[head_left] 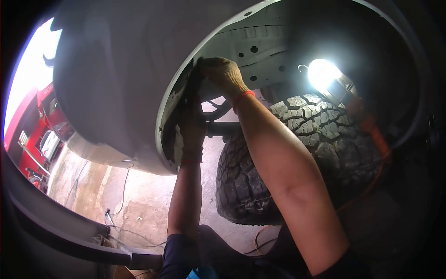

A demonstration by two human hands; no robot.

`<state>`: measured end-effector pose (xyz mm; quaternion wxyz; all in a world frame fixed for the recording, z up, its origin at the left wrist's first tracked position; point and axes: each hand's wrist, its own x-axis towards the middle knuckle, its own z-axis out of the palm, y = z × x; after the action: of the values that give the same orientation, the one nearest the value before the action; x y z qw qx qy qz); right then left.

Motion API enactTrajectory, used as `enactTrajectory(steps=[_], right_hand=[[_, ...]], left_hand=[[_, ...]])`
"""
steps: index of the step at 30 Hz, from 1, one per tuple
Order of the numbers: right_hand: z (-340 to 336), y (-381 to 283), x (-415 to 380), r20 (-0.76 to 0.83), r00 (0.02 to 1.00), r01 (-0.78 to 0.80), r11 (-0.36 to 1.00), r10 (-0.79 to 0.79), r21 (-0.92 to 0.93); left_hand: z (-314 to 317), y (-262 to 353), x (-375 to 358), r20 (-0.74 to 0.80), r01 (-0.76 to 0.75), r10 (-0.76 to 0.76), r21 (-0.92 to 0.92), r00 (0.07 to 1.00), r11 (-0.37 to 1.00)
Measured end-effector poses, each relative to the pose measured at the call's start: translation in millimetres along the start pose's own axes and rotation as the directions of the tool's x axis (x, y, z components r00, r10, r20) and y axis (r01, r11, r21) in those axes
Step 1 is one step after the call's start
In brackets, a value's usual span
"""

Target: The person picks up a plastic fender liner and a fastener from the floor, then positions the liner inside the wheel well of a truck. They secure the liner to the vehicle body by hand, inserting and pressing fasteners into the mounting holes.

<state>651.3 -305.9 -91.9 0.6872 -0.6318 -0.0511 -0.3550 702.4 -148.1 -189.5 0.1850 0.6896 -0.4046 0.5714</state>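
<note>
Inside the wheel arch [166,100] of a light-coloured vehicle, both gloved hands reach up behind its front edge. My right hand [223,74], in a tan knit glove with an orange cuff, has its fingers curled at the inner edge; what they hold, if anything, is hidden. Lower and to the left, my left hand [191,128] is raised in the shadow behind the arch lip, its fingers too dark to make out. A chunky black tyre [297,153] stands to the right, behind my right forearm.
A lit work lamp [324,76] with an orange cord rests on top of the tyre. Cables lie on the concrete floor [139,204] at the lower left. A dark curved bar [69,237] crosses the bottom left. Red structures and a vehicle stand beyond.
</note>
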Motion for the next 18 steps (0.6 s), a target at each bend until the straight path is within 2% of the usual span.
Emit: enactTrajectory(steps=[2,6,9,12,14,18], right_hand=[[-1,-5,-4,0.039,0.999,0.016,0.999,-0.017,0.044],[-2,6,-3,0.075,0.997,-0.005,0.992,-0.005,0.124],[0,5,-2,0.077,0.996,-0.049,0.986,0.037,0.162],[2,11,5,0.05,0.996,-0.083,0.987,0.077,0.139],[2,13,3,0.093,0.995,-0.03,1.0,0.03,-0.009],[10,-9,-8,0.013,0.999,-0.027,0.994,0.029,-0.108]], left_hand=[[-1,0,2,0.03,0.048,-0.046,-0.067,0.998,0.997],[-4,1,5,0.012,0.029,-0.028,-0.064,1.0,0.998],[-6,4,9,0.049,0.097,-0.09,-0.159,0.995,0.983],[-4,6,4,0.057,0.156,-0.149,-0.167,0.987,0.973],[-4,5,3,0.03,0.099,-0.097,-0.077,0.995,0.992],[-2,2,4,0.0,0.052,-0.052,-0.118,0.999,0.992]])
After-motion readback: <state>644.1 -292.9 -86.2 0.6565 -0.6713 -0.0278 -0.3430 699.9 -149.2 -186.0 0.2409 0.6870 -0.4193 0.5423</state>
